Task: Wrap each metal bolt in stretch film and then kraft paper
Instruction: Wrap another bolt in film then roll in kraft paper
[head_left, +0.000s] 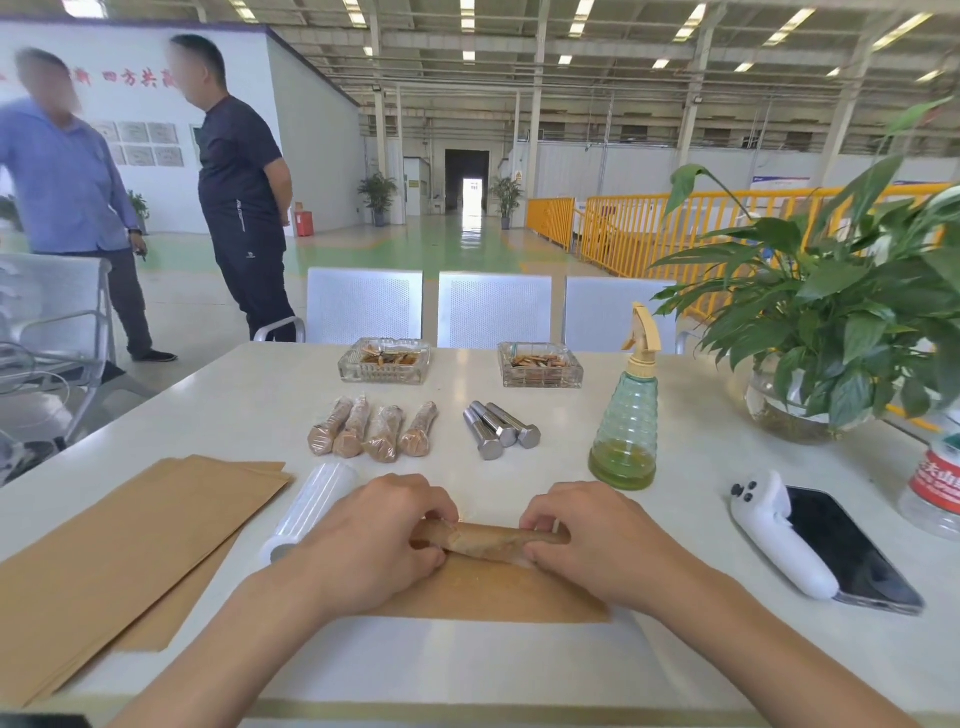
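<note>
A bolt partly rolled in kraft paper (488, 538) lies across the near middle of the white table (701, 415), on a kraft sheet (493, 592) that spreads toward me. My left hand (379, 540) grips its left end and my right hand (592, 540) grips its right end, fingers curled over the roll. Further back lie several wrapped bolts (371, 428) in a row and three bare metal bolts (498, 428) beside them. A stretch film roll (311, 506) lies just left of my left hand.
A stack of kraft sheets (119, 561) covers the near left. Two glass ashtrays (384, 361) stand at the back, a green spray bottle (626, 431) right of the bolts, a white controller (779, 535) and phone (852, 556) at right, a potted plant (841, 322) behind. Two people stand far left.
</note>
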